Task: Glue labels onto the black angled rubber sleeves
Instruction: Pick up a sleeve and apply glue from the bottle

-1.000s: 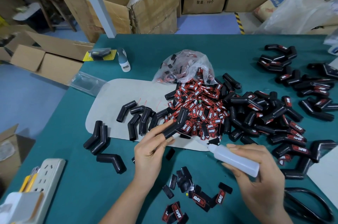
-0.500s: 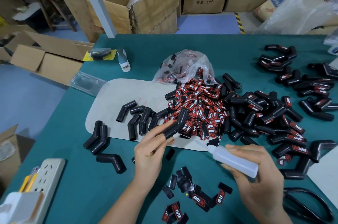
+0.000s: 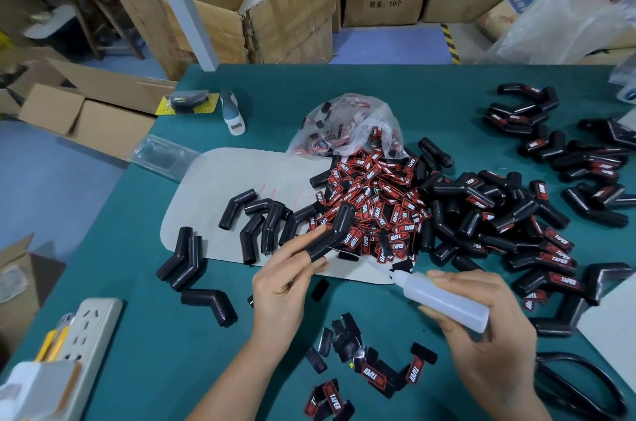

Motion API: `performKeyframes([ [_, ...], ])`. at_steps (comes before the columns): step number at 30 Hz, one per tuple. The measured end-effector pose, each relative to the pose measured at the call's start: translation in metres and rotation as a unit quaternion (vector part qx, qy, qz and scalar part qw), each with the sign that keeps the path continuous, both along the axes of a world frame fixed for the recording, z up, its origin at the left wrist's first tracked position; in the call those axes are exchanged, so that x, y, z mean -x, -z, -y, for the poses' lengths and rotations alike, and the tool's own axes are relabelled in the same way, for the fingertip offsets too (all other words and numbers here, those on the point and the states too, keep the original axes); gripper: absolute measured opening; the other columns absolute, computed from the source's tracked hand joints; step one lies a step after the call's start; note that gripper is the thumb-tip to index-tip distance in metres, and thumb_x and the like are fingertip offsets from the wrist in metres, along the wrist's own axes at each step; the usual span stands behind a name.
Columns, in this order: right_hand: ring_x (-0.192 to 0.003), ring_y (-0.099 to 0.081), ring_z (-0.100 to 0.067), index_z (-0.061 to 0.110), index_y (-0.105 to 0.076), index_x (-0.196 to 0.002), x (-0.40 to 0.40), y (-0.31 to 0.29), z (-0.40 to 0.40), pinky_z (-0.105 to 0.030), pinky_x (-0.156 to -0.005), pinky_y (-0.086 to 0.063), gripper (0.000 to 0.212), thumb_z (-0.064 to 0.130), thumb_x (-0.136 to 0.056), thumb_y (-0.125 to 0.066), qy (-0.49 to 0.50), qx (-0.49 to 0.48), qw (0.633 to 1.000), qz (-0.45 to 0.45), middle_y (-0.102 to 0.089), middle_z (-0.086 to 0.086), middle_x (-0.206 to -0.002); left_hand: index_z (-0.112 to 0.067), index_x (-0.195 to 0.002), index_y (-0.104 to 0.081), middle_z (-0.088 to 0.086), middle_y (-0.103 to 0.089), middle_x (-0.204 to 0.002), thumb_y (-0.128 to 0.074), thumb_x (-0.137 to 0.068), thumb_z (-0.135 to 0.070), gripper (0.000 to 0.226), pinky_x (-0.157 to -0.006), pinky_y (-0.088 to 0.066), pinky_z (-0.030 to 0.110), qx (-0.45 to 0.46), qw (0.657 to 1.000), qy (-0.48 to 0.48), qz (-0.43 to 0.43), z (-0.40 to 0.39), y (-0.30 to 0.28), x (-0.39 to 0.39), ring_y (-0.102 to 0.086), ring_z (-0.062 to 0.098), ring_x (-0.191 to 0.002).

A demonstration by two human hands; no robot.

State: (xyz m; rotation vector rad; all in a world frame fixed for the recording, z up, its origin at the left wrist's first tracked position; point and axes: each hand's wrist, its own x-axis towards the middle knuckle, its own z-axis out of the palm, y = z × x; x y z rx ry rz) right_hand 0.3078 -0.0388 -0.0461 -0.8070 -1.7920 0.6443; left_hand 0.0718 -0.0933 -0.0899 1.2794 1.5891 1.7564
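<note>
My left hand (image 3: 287, 283) pinches a black angled rubber sleeve (image 3: 332, 233) between thumb and fingers, one end raised over the label heap. My right hand (image 3: 488, 327) grips a translucent glue bottle (image 3: 444, 300), its thin nozzle pointing left toward the sleeve. A heap of red-and-black labels (image 3: 375, 207) spills from a clear plastic bag (image 3: 347, 128) onto the green table (image 3: 172, 369). Bare sleeves (image 3: 261, 217) lie on a beige mat (image 3: 220, 179) to the left. Labelled sleeves (image 3: 537, 241) pile up at the right.
Loose labels (image 3: 371, 369) lie between my forearms. A white power strip (image 3: 79, 348) sits at the near left edge, black scissors (image 3: 585, 386) at the near right. A small white bottle (image 3: 232, 114) and a yellow packet (image 3: 187, 102) lie far left. Cardboard boxes (image 3: 268, 4) stand beyond the table.
The glue bottle in my right hand has drifted slightly left and down toward the sleeve. My left hand keeps the sleeve nearly still.
</note>
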Motion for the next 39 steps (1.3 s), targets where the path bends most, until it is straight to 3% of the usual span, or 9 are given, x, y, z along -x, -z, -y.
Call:
performKeyframes([
  [5, -0.109, -0.067, -0.001, 0.023, -0.063, -0.113, 0.0017, 0.0024, 0.0029, -0.018, -0.089, -0.053, 0.027, 0.046, -0.099, -0.067, -0.013, 0.015, 1.0, -0.006, -0.065, 0.016, -0.11, -0.03, -0.102, -0.082, -0.01, -0.072, -0.134, -0.066, -0.097, -0.014, 0.023, -0.093, -0.061, 0.028, -0.003, 1.0, -0.002, -0.019, -0.0005, -0.0021, -0.0004, -0.071, 0.019, -0.119],
  [8, -0.108, -0.067, -0.002, 0.029, -0.064, -0.102, 0.0004, 0.002, 0.0017, -0.018, -0.086, -0.053, 0.017, 0.046, -0.099, -0.067, -0.003, 0.007, 1.0, -0.009, -0.068, 0.009, -0.104, -0.031, -0.1, -0.081, -0.01, -0.072, -0.134, -0.066, -0.097, -0.015, 0.022, -0.093, -0.062, 0.033, 0.001, 1.0, -0.005, -0.026, -0.0003, -0.0015, 0.0006, -0.072, 0.02, -0.118],
  [12, -0.11, -0.067, 0.0, 0.029, -0.06, -0.108, 0.0011, 0.0014, 0.0022, -0.019, -0.086, -0.054, 0.02, 0.046, -0.099, -0.066, -0.01, 0.003, 1.0, -0.006, -0.068, 0.01, -0.103, -0.032, -0.104, -0.082, -0.012, -0.072, -0.134, -0.067, -0.097, -0.015, 0.024, -0.092, -0.062, 0.031, 0.0, 1.0, -0.001, -0.02, 0.0, -0.0012, -0.0003, -0.071, 0.018, -0.119],
  [15, -0.11, -0.067, -0.001, 0.026, -0.064, -0.107, 0.0013, 0.0025, 0.0031, -0.021, -0.086, -0.055, 0.022, 0.046, -0.099, -0.067, -0.014, 0.011, 1.0, -0.004, -0.066, 0.011, -0.105, -0.033, -0.111, -0.083, -0.011, -0.072, -0.135, -0.069, -0.096, -0.004, 0.035, -0.093, -0.062, 0.031, -0.001, 1.0, 0.005, -0.005, 0.0002, -0.0018, -0.0011, -0.07, 0.017, -0.122],
  [19, -0.109, -0.067, 0.0, 0.025, -0.064, -0.104, 0.0007, 0.0029, 0.0016, -0.023, -0.083, -0.055, 0.023, 0.047, -0.099, -0.066, -0.002, 0.007, 1.0, 0.0, -0.068, 0.011, -0.104, -0.027, -0.108, -0.082, -0.011, -0.072, -0.135, -0.069, -0.096, -0.003, 0.029, -0.093, -0.061, 0.028, -0.006, 1.0, 0.014, -0.006, -0.0001, -0.0006, -0.0006, -0.07, 0.014, -0.121],
  [22, -0.108, -0.068, -0.003, 0.026, -0.064, -0.109, 0.0006, 0.0037, 0.0029, -0.024, -0.084, -0.056, 0.024, 0.046, -0.098, -0.068, -0.014, 0.011, 1.0, -0.003, -0.064, 0.016, -0.111, -0.027, -0.113, -0.082, -0.009, -0.072, -0.135, -0.065, -0.094, 0.009, 0.044, -0.093, -0.062, 0.03, -0.004, 1.0, 0.013, -0.002, 0.0001, 0.0006, -0.0014, -0.07, 0.017, -0.122],
  [27, -0.108, -0.069, -0.004, 0.03, -0.062, -0.103, 0.0008, 0.0037, 0.002, -0.025, -0.082, -0.056, 0.017, 0.046, -0.099, -0.067, -0.018, 0.009, 1.0, -0.003, -0.064, 0.014, -0.11, -0.028, -0.108, -0.082, -0.009, -0.072, -0.135, -0.066, -0.097, -0.01, 0.027, -0.093, -0.061, 0.029, -0.007, 1.0, 0.008, -0.002, 0.0003, -0.0011, 0.0, -0.07, 0.018, -0.122],
  [35, -0.108, -0.069, -0.005, 0.027, -0.064, -0.106, 0.0009, 0.0055, 0.0024, -0.023, -0.084, -0.055, 0.02, 0.045, -0.099, -0.068, -0.019, 0.01, 1.0, -0.004, -0.064, 0.015, -0.11, -0.027, -0.106, -0.082, -0.009, -0.072, -0.135, -0.065, -0.097, -0.013, 0.024, -0.093, -0.061, 0.028, 0.0, 1.0, 0.008, 0.005, 0.0003, -0.0015, -0.0011, -0.07, 0.017, -0.12],
  [39, -0.109, -0.069, -0.003, 0.025, -0.063, -0.114, 0.0005, 0.0049, 0.0026, -0.02, -0.086, -0.054, 0.026, 0.046, -0.099, -0.068, -0.022, 0.013, 1.0, -0.007, -0.063, 0.023, -0.114, -0.026, -0.107, -0.082, -0.009, -0.072, -0.134, -0.065, -0.096, -0.014, 0.023, -0.093, -0.061, 0.029, -0.001, 1.0, 0.011, 0.012, 0.0004, -0.0025, -0.0027, -0.07, 0.017, -0.122],
])
